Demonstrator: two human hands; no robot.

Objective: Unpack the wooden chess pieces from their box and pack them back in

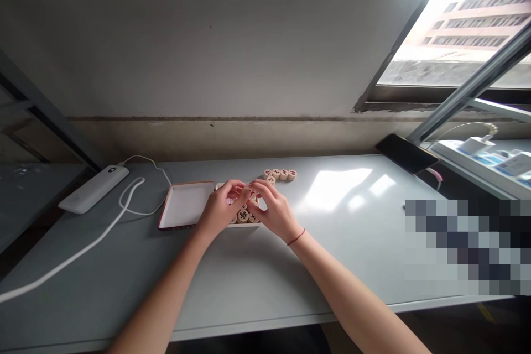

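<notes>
My left hand (pixel 219 207) and my right hand (pixel 277 209) meet above a white box (pixel 238 225), fingers and thumbs pinched together. Between the fingertips is a round wooden Chinese chess piece (pixel 252 194) with a red character. Inside the box lie several more pieces (pixel 243 215) with dark characters, partly covered by my hands. The box lid (pixel 186 204), white inside with a reddish rim, lies to the left of the box. Just behind my right hand, a row of red-marked pieces (pixel 284 174) sits on the table, one more piece (pixel 271 180) in front of it.
At the left of the grey table (pixel 232 298) lies a white power bank (pixel 94 188) with a thin cable. A thick white cable (pixel 95 243) crosses the left side. A dark phone (pixel 406 154) leans at the right, near a metal frame and a power strip (pixel 485 163).
</notes>
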